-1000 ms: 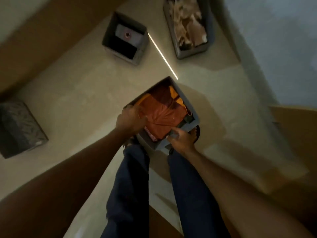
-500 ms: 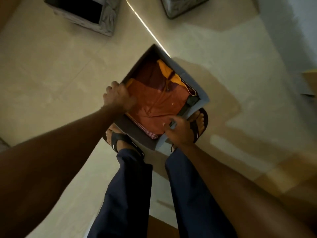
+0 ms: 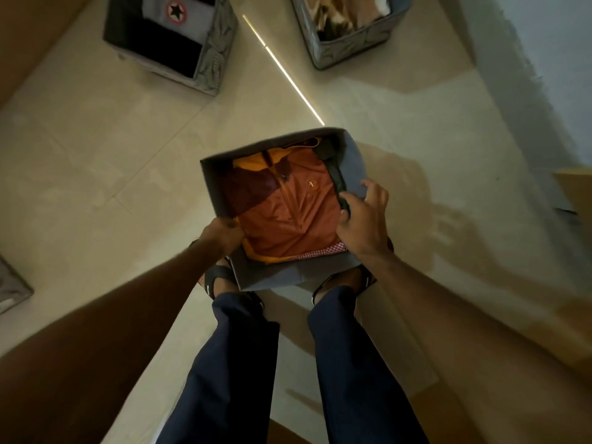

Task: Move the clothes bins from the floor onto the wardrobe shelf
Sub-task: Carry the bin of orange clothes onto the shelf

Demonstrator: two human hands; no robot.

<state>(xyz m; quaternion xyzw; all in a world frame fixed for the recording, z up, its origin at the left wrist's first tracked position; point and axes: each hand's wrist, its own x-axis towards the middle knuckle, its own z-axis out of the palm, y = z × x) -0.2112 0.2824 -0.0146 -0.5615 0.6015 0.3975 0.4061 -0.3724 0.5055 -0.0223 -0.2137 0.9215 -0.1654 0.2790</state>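
Bin (image 3: 351, 161) of clothes sits between both hands, left grip (image 3: 221, 233) and right grip (image 3: 363, 219) clamped on its rim.

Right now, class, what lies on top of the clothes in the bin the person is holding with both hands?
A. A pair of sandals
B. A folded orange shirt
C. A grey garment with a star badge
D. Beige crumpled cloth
B: the folded orange shirt fills the top of the held bin, which the left hand and right hand grip at its sides.
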